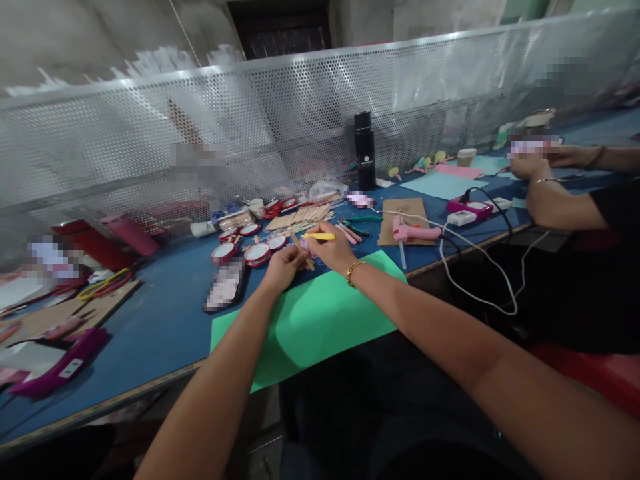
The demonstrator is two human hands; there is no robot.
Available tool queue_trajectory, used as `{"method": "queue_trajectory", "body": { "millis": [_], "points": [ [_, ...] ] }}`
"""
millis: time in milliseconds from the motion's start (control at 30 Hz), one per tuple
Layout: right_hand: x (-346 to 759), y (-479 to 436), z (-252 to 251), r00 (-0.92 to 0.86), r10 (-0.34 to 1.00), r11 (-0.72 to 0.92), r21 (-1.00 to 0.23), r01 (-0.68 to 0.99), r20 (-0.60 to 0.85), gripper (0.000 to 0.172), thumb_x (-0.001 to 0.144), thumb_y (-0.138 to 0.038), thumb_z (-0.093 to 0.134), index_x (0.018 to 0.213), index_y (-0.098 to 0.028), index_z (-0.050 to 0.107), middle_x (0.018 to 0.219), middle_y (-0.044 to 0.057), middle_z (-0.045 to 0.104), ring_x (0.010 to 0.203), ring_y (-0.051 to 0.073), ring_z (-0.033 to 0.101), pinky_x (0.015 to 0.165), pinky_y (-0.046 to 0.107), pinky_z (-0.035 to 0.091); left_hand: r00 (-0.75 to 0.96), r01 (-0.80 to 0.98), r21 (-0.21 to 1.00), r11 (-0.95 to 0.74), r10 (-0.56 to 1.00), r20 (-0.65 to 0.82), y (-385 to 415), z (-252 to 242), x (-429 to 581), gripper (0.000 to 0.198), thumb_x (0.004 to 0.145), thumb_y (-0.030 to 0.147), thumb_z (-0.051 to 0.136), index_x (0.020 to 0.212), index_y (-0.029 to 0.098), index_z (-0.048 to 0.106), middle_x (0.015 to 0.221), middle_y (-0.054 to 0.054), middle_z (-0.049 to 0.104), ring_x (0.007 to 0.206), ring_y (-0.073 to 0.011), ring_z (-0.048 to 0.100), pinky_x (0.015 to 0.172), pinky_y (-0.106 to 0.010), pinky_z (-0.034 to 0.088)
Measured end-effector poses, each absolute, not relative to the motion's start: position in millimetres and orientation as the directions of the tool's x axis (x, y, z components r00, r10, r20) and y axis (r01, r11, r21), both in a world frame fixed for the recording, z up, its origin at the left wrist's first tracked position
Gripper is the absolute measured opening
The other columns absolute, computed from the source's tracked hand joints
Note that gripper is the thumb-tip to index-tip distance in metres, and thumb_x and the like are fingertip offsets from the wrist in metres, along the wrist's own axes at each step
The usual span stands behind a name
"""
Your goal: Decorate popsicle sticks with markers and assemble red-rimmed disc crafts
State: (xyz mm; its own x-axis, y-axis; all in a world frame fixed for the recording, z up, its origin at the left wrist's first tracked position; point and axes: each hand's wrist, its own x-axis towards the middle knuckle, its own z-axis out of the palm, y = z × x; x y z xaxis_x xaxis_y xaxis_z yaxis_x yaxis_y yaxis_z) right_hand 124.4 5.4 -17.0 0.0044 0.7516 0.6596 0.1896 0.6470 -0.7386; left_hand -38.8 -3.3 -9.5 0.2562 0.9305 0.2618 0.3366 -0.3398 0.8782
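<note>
My left hand [285, 268] is closed around a flat wooden craft stick [295, 240], which slants up from its fingers. In my right hand [334, 251] is a yellow pen [323, 237], its tip end pointing left toward the stick. Both hands are close together just past the far edge of a green paper sheet [325, 327], which lies under my forearms. Small red-rimmed round drum-like pieces [257, 254] sit left of the hands. Behind them lies a pile of craft sticks [300, 217].
A pink glue gun [417, 231] rests on cardboard [400, 208] to the right, near white cables and a purple power strip [473, 211]. A black bottle [365, 150] stands by the mesh screen [280, 127]. At left lies a phone [225, 287]. Another person's hands [533, 167] work at far right.
</note>
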Motion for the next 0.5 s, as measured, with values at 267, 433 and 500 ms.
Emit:
{"method": "queue_trajectory", "body": {
  "millis": [267,433,500],
  "points": [
    [126.5,0.7,-11.3,0.016,0.753,0.645,-0.742,0.182,0.658,0.016,0.083,-0.026,0.056,0.069,-0.024,0.050,0.065,-0.004,0.057,0.064,0.014,0.055,0.065,0.027,0.044,0.258,0.338,0.881,-0.331,0.933,0.252,-2.7,-10.8,-39.8,0.047,0.066,0.062,0.081,0.069,0.018,0.064,0.060,-0.002,0.068,0.058,-0.0184,0.063,0.058,-0.030,0.049],
    [123.9,1.5,-13.7,-0.026,0.762,0.645,-0.754,0.123,0.648,0.006,0.082,-0.026,0.058,0.077,-0.023,0.056,0.070,-0.004,0.063,0.066,0.014,0.060,0.064,0.026,0.048,0.267,0.331,0.885,-0.329,0.932,0.246,-1.5,-11.7,-40.0,0.047,0.066,0.062,0.080,0.071,0.018,0.065,0.060,-0.002,0.067,0.061,-0.0205,0.065,0.059,-0.032,0.050],
    [123.4,2.2,-15.1,-0.024,0.770,0.636,-0.764,0.112,0.637,0.005,0.080,-0.025,0.059,0.078,-0.023,0.055,0.071,-0.004,0.063,0.066,0.014,0.061,0.063,0.026,0.048,0.268,0.327,0.886,-0.329,0.931,0.247,-1.3,-11.9,-39.6,0.048,0.065,0.063,0.080,0.071,0.018,0.064,0.060,-0.001,0.067,0.060,-0.0198,0.064,0.059,-0.032,0.050]
  ]
}}
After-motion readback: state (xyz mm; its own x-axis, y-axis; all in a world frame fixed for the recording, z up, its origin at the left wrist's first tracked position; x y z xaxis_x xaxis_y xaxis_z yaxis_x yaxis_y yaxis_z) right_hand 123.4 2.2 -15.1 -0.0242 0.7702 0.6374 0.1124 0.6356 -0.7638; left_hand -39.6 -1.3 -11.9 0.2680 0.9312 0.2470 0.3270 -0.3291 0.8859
